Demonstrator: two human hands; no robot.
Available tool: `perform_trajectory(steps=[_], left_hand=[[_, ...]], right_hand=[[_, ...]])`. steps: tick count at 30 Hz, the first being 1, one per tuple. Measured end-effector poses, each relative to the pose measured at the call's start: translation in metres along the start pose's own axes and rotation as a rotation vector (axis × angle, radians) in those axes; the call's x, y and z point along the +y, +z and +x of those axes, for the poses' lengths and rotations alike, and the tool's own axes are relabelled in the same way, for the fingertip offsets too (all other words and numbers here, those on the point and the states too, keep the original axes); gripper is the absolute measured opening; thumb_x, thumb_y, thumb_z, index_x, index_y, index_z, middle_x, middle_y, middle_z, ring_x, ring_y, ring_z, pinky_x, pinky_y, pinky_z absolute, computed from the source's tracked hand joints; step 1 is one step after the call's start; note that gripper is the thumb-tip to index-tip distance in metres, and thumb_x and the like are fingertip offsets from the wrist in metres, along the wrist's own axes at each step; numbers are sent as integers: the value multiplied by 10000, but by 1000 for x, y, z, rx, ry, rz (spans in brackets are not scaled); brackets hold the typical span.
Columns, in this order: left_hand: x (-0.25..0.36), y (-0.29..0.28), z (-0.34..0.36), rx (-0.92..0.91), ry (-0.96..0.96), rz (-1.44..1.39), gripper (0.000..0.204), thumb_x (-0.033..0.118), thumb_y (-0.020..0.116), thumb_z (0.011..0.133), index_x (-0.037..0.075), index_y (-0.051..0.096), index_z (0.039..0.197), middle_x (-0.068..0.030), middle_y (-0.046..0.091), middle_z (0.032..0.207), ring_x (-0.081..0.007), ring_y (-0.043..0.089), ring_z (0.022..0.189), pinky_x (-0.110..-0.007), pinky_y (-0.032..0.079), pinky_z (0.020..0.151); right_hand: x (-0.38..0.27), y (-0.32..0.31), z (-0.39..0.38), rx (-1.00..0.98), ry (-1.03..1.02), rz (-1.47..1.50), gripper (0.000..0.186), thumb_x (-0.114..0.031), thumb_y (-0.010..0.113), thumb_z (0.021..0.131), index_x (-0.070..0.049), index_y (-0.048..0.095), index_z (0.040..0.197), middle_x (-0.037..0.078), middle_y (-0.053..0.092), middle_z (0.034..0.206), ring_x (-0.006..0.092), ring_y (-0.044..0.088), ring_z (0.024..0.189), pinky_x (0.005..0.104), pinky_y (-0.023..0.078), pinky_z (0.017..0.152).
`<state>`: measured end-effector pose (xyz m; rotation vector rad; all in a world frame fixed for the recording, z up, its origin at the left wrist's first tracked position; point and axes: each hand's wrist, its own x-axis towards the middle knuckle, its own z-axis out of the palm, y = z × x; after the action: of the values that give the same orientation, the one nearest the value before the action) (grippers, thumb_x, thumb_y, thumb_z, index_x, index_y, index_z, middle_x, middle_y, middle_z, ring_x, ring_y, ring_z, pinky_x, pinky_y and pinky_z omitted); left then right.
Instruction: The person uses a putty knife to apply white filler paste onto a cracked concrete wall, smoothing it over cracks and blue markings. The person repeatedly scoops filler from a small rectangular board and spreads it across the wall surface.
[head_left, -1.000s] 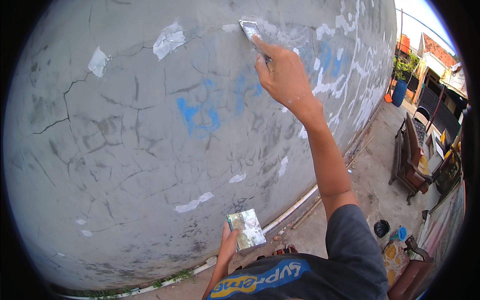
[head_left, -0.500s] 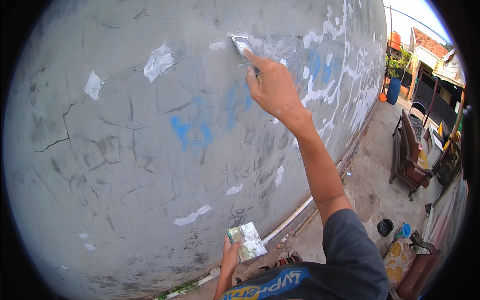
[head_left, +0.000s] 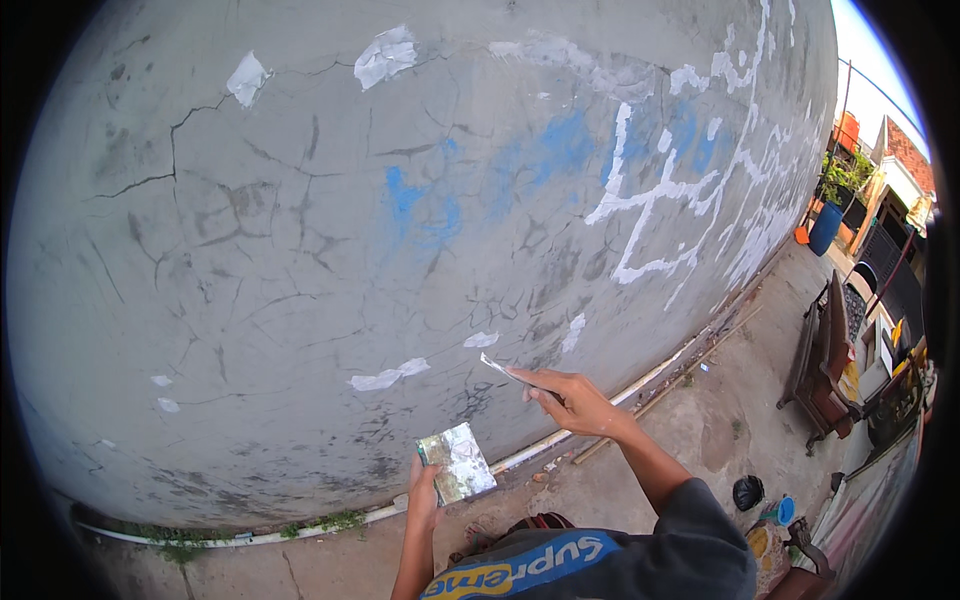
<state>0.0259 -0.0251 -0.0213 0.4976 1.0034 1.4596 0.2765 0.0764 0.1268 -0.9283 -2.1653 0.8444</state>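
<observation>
My right hand [head_left: 577, 402] grips a putty knife [head_left: 503, 369], its blade pointing up and left, held off the wall above the board. Below and to the left, my left hand [head_left: 423, 488] holds a small flat square board [head_left: 457, 464] by its left edge. White putty is smeared over the board's face. In front of me stands a grey cracked wall [head_left: 290, 330]. It carries blue paint marks [head_left: 408, 200], thick white putty patches [head_left: 385, 57] near the top and white filled lines [head_left: 668, 190] on the right. A spread smear of putty [head_left: 575, 58] lies along the upper crack.
A white pipe [head_left: 370, 514] runs along the wall's foot. To the right, on the concrete ground [head_left: 720, 430], stand a brown wooden bench [head_left: 825, 365], a black bag [head_left: 748, 492], a blue bucket [head_left: 783, 510] and, farther off, a blue barrel [head_left: 826, 228].
My right hand has come away from the upper wall and down toward the board with the putty knife. The left hand still holds the board. The view has shifted downward and left.
</observation>
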Motion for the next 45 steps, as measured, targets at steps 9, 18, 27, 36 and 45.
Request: perform_trajectory(steps=[9, 18, 27, 36, 45], left_hand=[[4, 21, -44, 148, -155, -303, 333, 124, 510, 871, -1, 521, 1181, -87, 666, 956, -149, 676, 652, -223, 524, 410], [-27, 128, -116, -71, -145, -321, 478, 105, 486, 867, -32, 426, 1321, -134, 644, 1062, -173, 688, 757, -247, 572, 521], [-57, 154, -162, -27, -67, -338, 485, 89, 471, 865, -27, 418, 1334, -142, 641, 1069, -179, 690, 739, -242, 564, 481], [-58, 168, -170, 111, -33, -268, 513, 100, 472, 873, -33, 389, 1361, -142, 644, 1100, -167, 700, 712, -229, 544, 388], [-59, 168, -167, 66, 19, -226, 536, 113, 477, 881, -22, 370, 1388, -127, 655, 1063, -130, 693, 685, -202, 518, 368]], right_hand=[[11, 51, -67, -20, -130, 186, 377, -80, 585, 914, -111, 606, 1289, 107, 529, 716, 175, 454, 618, 302, 417, 595], [18, 10, -150, 135, -281, 83, 474, 27, 639, 821, -138, 633, 1265, 82, 527, 709, 168, 445, 544, 284, 394, 505], [30, -14, -203, 55, -307, 40, 534, -22, 661, 813, -215, 602, 1307, 66, 472, 696, 193, 429, 519, 329, 396, 487], [42, -30, -236, -9, -277, -14, 512, 35, 657, 796, -154, 631, 1271, 99, 523, 715, 200, 457, 557, 284, 416, 520], [66, -35, -265, 123, -256, 45, 506, -13, 674, 788, -181, 634, 1264, 71, 540, 730, 188, 482, 566, 301, 409, 501]])
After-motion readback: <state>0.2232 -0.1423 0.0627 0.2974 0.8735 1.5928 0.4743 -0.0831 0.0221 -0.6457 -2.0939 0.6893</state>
